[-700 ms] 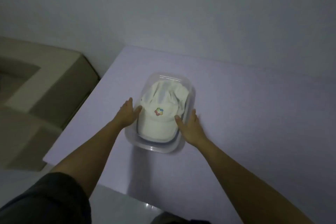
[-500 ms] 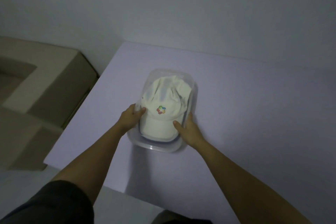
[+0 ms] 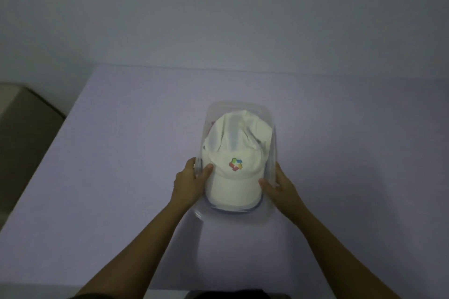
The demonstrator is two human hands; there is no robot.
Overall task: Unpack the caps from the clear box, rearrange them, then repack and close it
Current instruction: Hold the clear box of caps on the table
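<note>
A clear, round-cornered plastic box [image 3: 233, 215] sits on the pale lilac table [image 3: 121, 153], straight in front of the person. Inside lies a white fabric cap [image 3: 233, 187] with a multicoloured logo [image 3: 235, 164], brim toward the person. The left hand [image 3: 190, 183] clasps the box's left wall, thumb hooked over the rim. The right hand [image 3: 279, 185] clasps the right wall likewise. Whether a lid is on, I cannot tell.
</note>
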